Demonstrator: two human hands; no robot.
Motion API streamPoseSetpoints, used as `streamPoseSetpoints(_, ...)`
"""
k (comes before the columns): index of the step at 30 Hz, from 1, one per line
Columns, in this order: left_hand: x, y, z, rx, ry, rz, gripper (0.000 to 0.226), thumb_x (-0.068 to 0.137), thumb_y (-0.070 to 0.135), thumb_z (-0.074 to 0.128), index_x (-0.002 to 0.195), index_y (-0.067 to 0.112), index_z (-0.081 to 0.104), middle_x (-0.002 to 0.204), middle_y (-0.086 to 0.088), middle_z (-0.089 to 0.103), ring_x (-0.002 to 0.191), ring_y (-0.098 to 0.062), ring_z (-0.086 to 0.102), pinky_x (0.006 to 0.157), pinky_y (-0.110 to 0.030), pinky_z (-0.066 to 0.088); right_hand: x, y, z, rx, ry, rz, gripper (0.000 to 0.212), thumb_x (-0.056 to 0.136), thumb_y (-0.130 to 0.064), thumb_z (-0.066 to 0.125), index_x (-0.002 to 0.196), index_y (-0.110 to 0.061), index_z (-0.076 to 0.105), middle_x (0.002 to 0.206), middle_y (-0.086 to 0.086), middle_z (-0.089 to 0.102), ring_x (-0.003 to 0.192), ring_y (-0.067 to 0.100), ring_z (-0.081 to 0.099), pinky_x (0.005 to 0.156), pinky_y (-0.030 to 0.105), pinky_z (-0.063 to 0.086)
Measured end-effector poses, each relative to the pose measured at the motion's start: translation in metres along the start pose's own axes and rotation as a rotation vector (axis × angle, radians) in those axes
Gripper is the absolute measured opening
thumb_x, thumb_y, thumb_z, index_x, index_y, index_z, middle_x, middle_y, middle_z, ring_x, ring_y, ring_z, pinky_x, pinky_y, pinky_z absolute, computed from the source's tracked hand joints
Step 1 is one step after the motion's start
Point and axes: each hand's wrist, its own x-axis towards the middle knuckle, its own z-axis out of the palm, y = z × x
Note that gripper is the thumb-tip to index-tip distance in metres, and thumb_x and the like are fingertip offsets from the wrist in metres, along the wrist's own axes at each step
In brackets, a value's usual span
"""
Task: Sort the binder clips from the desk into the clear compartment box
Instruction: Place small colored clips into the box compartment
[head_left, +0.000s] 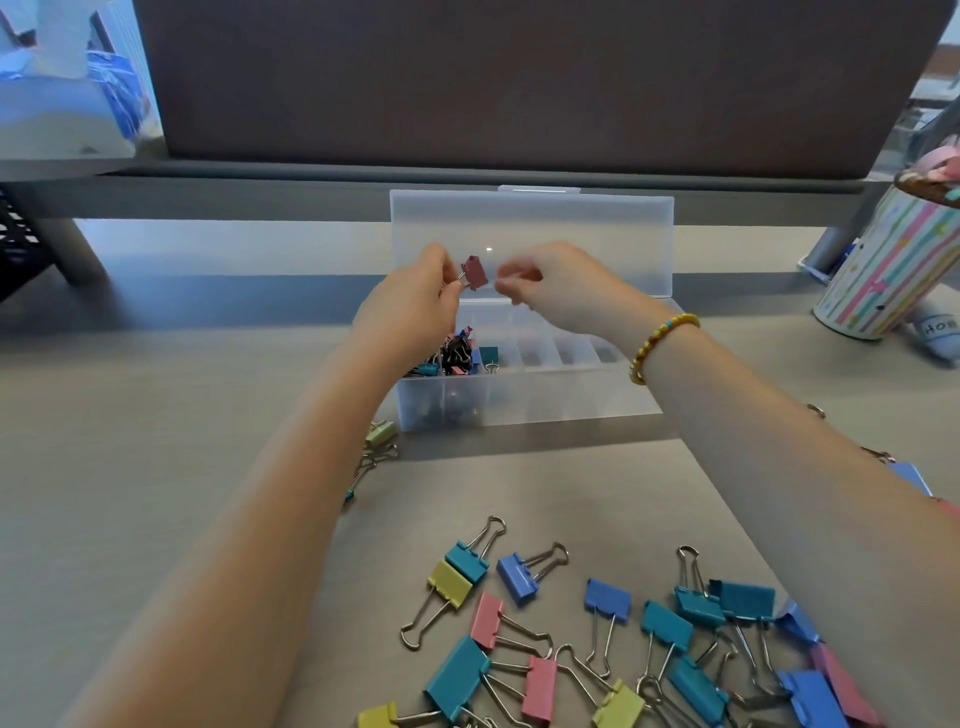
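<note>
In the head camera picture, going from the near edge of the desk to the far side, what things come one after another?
Loose binder clips → clear compartment box → pink binder clip pinched by the left hand, right hand beside it → open lid → dark partition.

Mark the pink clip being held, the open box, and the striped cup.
pink clip (475, 271), head view, on its pink body, held by the left hand (410, 306).
box (545, 400), head view, on its front wall.
striped cup (883, 265), head view, on its striped side.
</note>
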Motion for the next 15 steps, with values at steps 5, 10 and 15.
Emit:
streamPoseSetpoints(5,-0.003,0.009,-0.003,-0.211,-0.092,0.004,0.007,0.1,0.021,0.037,0.1,0.015,0.04,0.073,0.003,0.061,0.067,-0.008,0.052,0.06,-0.017,0.04,-0.004,0.0,0.011,0.417,0.039,0.071,0.026,0.096,-0.025,0.05,0.113,-0.011,0.063,0.082,-0.005,0.06,0.066,0.004,0.049,0.055,0.014,0.037)
streamPoseSetpoints(10,-0.006,0.014,-0.005,-0.299,-0.154,0.013,0.005,0.1,0.021,0.037,0.101,0.017,0.04,0.07,0.006,0.059,0.062,-0.005,0.05,0.058,-0.015,0.038,-0.006,0.005,0.01,0.554,0.079,0.106,0.015,0.095,-0.026,0.052,0.1,-0.016,0.062,0.076,-0.008,0.054,0.071,0.007,0.044,0.058,0.018,0.039)
streamPoseSetpoints(15,-0.001,0.003,-0.009,-0.241,-0.025,-0.085,0.016,0.1,0.028,0.032,0.1,0.014,0.041,0.078,0.003,0.054,0.069,-0.008,0.048,0.058,-0.019,0.036,-0.001,0.015,0.004,0.303,0.083,0.13,0.028,0.09,-0.038,0.057,0.092,-0.011,0.066,0.069,0.0,0.048,0.063,0.011,0.039,0.054,0.02,0.035)
